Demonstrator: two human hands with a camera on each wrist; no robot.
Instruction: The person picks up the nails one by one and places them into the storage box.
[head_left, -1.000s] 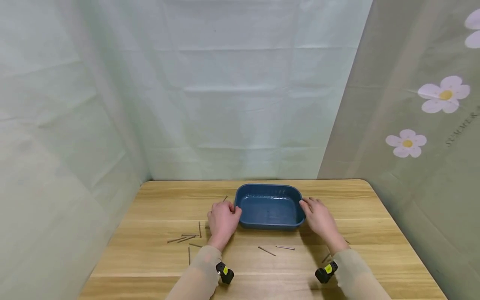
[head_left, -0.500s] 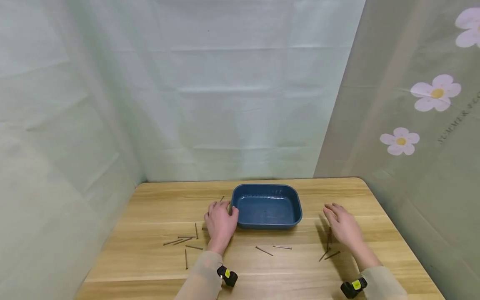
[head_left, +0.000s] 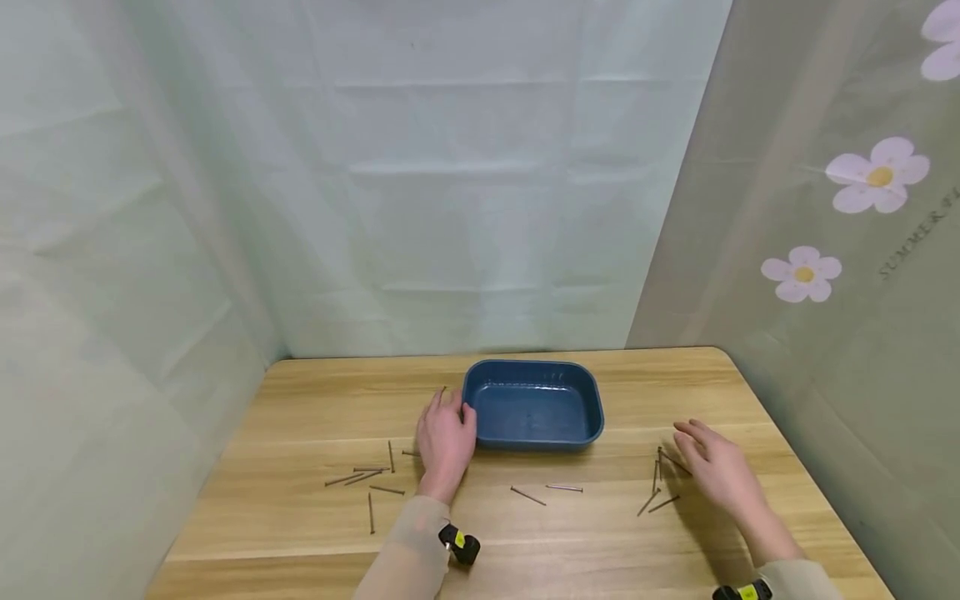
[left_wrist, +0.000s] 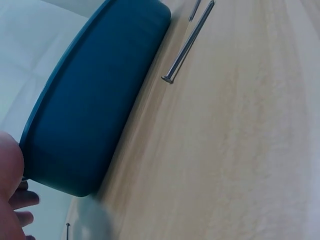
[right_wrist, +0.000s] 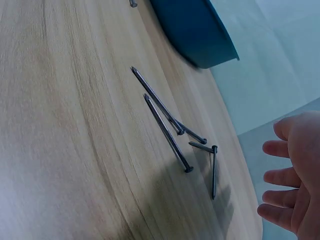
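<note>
A dark blue rectangular dish (head_left: pixel 536 444) with rounded corners sits on the wooden table. My left hand (head_left: pixel 446 433) is at its left end, thumb right at the rim; in the left wrist view the other fingers (left_wrist: pixel 24 200) are loosely spread beyond the dish's end. To the right, apart from the dish, my right hand (head_left: pixel 716 467) hovers beside several loose nails (head_left: pixel 654 502), holding nothing. The right wrist view shows its fingers (right_wrist: pixel 282 177) relaxed and spread, near the nails (right_wrist: pixel 167 132).
Two nails (head_left: pixel 528 496) lie in front of the dish. Several more nails (head_left: pixel 356 477) are scattered to the left, near my left forearm. A pale cloth (head_left: pixel 480 208) hangs behind the table (head_left: pixel 555 554), and a flowered cloth (head_left: pixel 862 375) hangs on the right.
My right hand has left the dish's right end and moved right and toward me, over by the nails. My left hand has stayed at the dish's left end.
</note>
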